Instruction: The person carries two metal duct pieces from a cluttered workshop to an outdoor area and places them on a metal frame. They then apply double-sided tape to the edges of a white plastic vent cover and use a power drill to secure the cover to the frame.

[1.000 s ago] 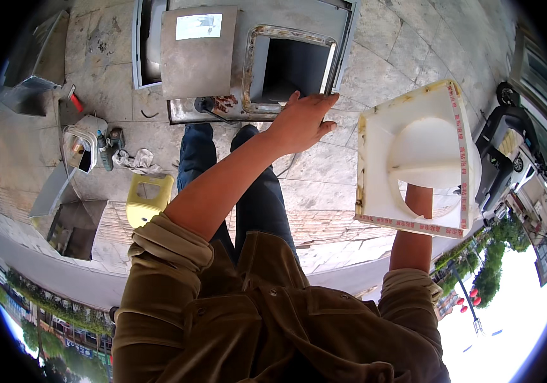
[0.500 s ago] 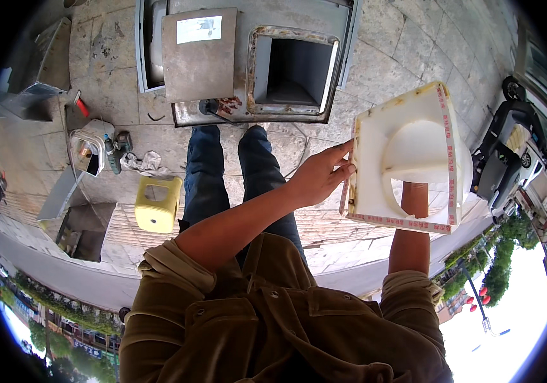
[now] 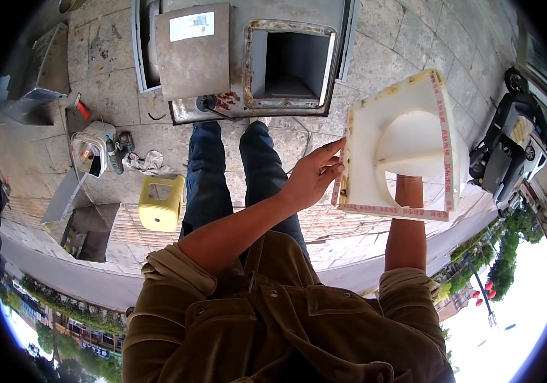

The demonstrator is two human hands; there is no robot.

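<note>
In front of me on the right is a white plastic housing (image 3: 364,143), a squarish frame with a rounded hollow and an opening low in it. Strips of tape with red print (image 3: 447,147) run along its edges, and the rim has brownish-yellow stains. My left hand (image 3: 317,177) pinches the housing's left edge between thumb and fingers. From below, my right forearm passes behind the housing; my right wrist (image 3: 409,190) shows through the opening, while the fingers are hidden behind the plastic.
Ahead stands a grey metal cabinet (image 3: 238,57) with a rust-stained square opening and a loose metal panel (image 3: 193,64) on top. A yellow stool (image 3: 160,216), a bucket (image 3: 91,143), a drill (image 3: 116,153) and a rag (image 3: 147,163) lie left. A scooter (image 3: 509,137) is parked right.
The housing has shifted slightly up and left in the view, both hands moving with it. The left hand keeps its grip on the edge.
</note>
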